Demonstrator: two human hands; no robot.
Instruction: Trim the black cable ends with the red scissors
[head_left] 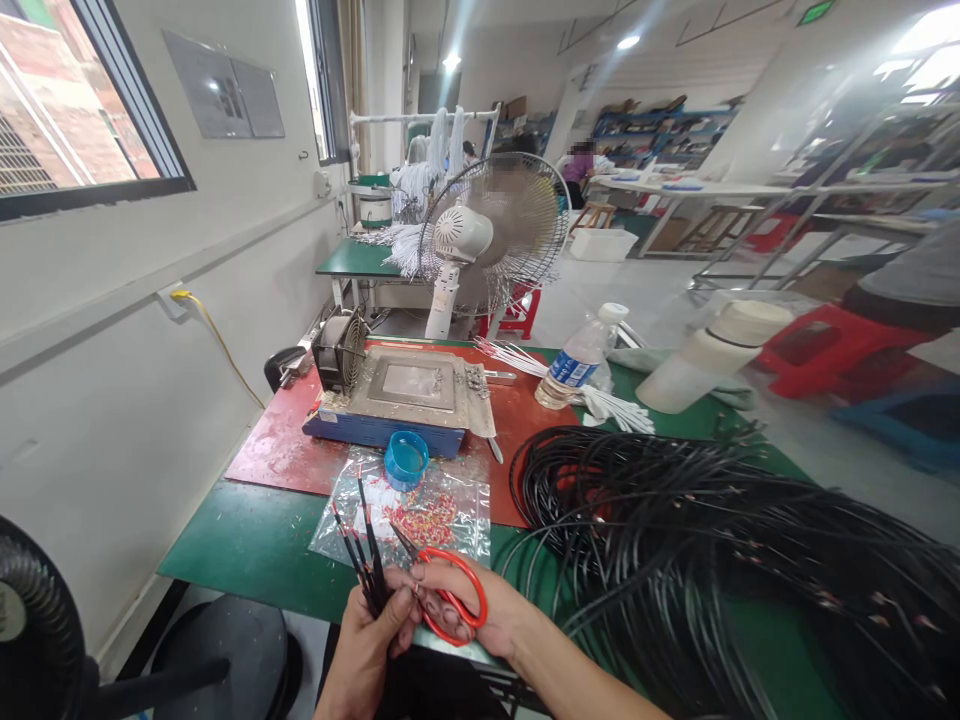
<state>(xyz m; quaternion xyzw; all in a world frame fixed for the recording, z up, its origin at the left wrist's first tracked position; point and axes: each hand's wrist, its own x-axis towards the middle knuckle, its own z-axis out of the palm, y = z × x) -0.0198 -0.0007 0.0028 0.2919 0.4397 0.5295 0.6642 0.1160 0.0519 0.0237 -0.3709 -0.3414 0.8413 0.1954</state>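
Observation: the left hand (369, 640) is closed in a fist-like pinch around a small bundle of short black wires (367, 565). The bundle stands roughly upright, and its reddish tips fan out unevenly above the fingers. It is held at the near edge of the tabletop (240, 545), just in front of a clear plastic bag (450, 495) of small red pieces.

The right hand (491, 615) has its fingers through the orange scissors (478, 585). The blades point left toward the bundle. Whether they touch a wire cannot be told.

Assessment: the work in hand appears to be trimming or dressing the wire ends.

Recommendations:
- Level the tips before any cut, since the fan is uneven.
- Hold the grip just below the cut line so the wires do not splay.
- Present the blades square to the wires.
- Work over the bag so offcuts land there.
- Stay clear of the large black cable coil (675, 530) to the right.
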